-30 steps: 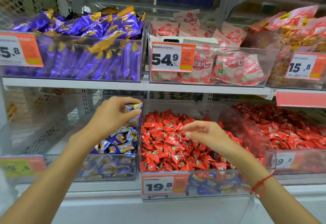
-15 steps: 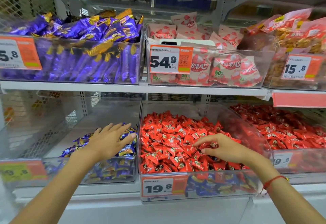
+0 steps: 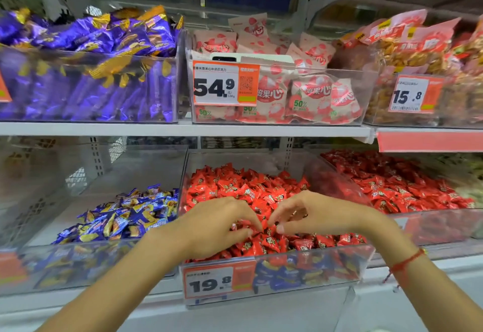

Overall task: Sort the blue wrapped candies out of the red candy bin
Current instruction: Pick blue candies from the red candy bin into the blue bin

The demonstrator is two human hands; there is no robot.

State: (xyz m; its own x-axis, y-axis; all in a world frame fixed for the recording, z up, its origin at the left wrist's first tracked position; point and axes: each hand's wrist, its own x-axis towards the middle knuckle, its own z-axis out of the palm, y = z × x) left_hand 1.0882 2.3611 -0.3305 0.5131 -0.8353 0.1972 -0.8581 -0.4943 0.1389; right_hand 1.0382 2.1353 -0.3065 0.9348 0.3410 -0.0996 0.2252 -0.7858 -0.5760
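Left hand [image 3: 217,224] relocated since the prior frame: formerly spread flat over the blue wrapped candies [image 3: 125,214] in the left-hand clear bin [image 3: 86,266], now inside the red candy bin [image 3: 300,261], close beside the right hand [image 3: 311,214]. Right hand held to the same central patch of red candies [image 3: 248,190], shifted slightly toward the left hand. Camera view nearer than before. Largest to smallest: upper shelf [image 3: 183,129] overhanging both lower bins, limiting headroom above the hands; neighbouring red-candy bin [image 3: 418,216] to the right, its side wall just beside the right forearm; red candy bin with clear front wall directly under both wrists, price tag [image 3: 209,282] reading 19.8 fixed to that front. Blue wrappers visible through the front wall low in the red candy bin, beneath the red layer; main blue heap sited in the left bin, bare floor behind it toward the back. Open room noted over the rear half of the red heap, between hands and back wall. Left hand fingers curled, thumb and fingertips closing on red candies at the surface. Right hand fingers likewise bent downward, tips pinching among the red wrappers; exact piece held not discernible for either hand. Red cord bracelet [image 3: 406,262] on right wrist.
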